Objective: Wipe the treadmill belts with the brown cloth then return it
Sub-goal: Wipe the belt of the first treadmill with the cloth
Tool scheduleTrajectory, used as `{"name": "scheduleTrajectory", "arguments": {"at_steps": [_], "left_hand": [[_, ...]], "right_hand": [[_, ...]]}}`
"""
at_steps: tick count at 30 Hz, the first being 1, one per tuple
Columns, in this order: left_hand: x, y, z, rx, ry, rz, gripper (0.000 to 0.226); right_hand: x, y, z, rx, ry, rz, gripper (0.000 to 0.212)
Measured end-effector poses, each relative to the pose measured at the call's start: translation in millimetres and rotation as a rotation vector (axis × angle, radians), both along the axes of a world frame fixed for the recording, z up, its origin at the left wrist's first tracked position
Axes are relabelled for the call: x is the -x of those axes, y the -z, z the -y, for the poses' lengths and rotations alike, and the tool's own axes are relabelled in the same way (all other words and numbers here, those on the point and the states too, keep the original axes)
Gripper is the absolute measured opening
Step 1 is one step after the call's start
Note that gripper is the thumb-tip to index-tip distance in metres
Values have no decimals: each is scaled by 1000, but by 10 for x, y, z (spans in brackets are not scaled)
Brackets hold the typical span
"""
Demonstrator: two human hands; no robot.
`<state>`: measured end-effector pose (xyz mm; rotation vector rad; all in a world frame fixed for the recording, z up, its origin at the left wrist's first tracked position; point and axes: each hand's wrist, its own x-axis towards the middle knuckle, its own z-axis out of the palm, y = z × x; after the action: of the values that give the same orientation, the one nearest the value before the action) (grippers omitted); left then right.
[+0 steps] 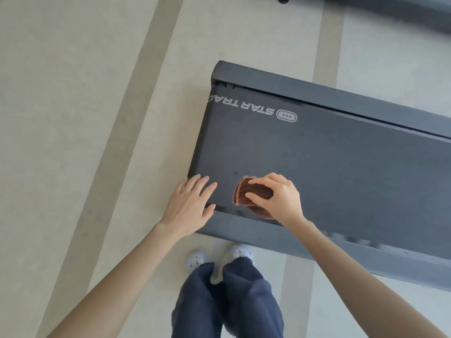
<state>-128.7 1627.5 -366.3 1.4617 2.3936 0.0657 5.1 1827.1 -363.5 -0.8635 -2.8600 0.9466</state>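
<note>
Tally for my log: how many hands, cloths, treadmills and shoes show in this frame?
Hands: 2, left hand, right hand
Brown cloth: 1
Treadmill: 1 (cropped dark shape at top uncounted)
Shoes: 2, left shoe, right shoe
Total: 6

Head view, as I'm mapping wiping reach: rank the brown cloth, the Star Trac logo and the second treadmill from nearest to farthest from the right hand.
1. brown cloth: gripped by the right hand, at its fingertips.
2. Star Trac logo: printed on the belt, beyond the hand near the end.
3. second treadmill: top right corner, across the floor.
</note>
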Motion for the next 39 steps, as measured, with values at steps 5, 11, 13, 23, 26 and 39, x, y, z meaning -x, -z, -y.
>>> {"name": "scheduleTrajectory", "arguments": {"at_steps": [5,11,13,23,26,39], "left_hand": [[-25,1275,-127,32,6,-28,53],[37,2672,-238,40,-11,-52,55],[52,3043,-257,32,-7,-54,56],[186,3910,-186,-73,-18,-114,62],[202,3920,-167,-88,-16,-131,61],[152,3860,113,-75,-152,-171,63]], "right_hand": [[-75,1274,-48,-20,22,-46,25],[-116,2788,-65,-122,-5,-164,28],[-212,3264,-51,-207,-53,-155,34],[-9,4156,-224,-612,-132,-324,39],[326,4114,-399,-605,-89,-327,40],[571,3900,-288,-431,-203,-290,37]]}}
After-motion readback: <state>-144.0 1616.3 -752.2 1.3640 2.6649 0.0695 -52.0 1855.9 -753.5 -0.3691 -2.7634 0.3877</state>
